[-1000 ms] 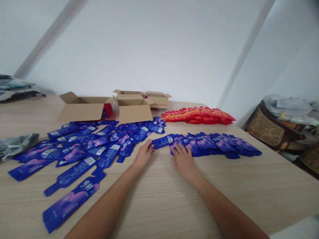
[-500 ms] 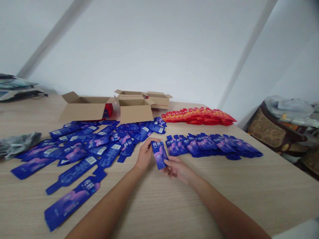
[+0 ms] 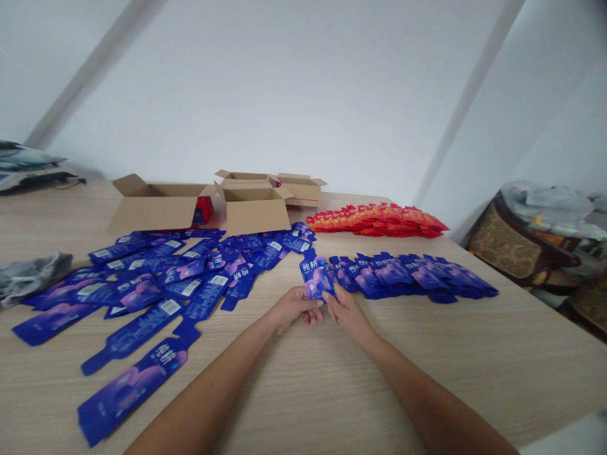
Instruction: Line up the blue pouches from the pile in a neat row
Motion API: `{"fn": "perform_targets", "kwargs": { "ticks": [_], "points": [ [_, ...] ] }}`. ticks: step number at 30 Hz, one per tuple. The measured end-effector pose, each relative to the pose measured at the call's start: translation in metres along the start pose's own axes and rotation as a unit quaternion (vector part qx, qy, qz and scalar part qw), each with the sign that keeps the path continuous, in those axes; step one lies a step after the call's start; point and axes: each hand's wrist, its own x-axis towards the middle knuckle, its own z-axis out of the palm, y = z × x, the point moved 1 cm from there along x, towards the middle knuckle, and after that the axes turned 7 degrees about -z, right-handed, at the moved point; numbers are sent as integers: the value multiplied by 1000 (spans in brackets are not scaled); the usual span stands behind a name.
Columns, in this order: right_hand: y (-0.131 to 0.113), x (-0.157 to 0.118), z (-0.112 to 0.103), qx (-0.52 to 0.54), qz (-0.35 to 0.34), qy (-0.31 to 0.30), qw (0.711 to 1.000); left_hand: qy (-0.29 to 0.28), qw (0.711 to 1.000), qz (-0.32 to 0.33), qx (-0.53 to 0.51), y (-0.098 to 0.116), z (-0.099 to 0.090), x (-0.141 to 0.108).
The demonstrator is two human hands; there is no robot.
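Both hands hold one small, flat blue-and-purple printed packet (image 3: 315,273) with white characters and a short tab at its top. My left hand (image 3: 294,308) grips its lower left edge, fingers curled beneath. My right hand (image 3: 347,309) pinches the lower right corner with thumb and fingers. The held packet is at the left end of an overlapping row of similar blue packets (image 3: 391,273), partly covering the nearest one. Left of my hands lies a loose heap of longer blue packets (image 3: 142,287), some showing barcodes. One long packet (image 3: 133,390) lies nearest the table's front.
Behind the heap stand open cardboard boxes: a wide one (image 3: 152,212), a smaller one (image 3: 256,210) and others behind. A row of red-orange packets (image 3: 379,221) lies at the back right. Grey cloth (image 3: 33,278) is at the left edge. Beyond the table's right edge is a patterned chair (image 3: 507,237).
The held packet has moved right and slightly up, towards the blue row. My left hand has shifted from its upper left corner to its lower edge; my right hand has moved slightly right.
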Motion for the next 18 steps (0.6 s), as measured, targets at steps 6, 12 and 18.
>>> {"fn": "perform_targets", "kwargs": {
  "ticks": [6, 12, 18],
  "points": [
    [-2, 2, 4, 72, 71, 24, 995, 76, 997, 13, 14, 3, 4, 6],
    [5, 14, -19, 81, 95, 115, 986, 163, 975, 32, 149, 2, -5, 15],
    [26, 20, -39, 27, 155, 134, 978, 373, 840, 123, 374, 8, -63, 7]
  ]
}}
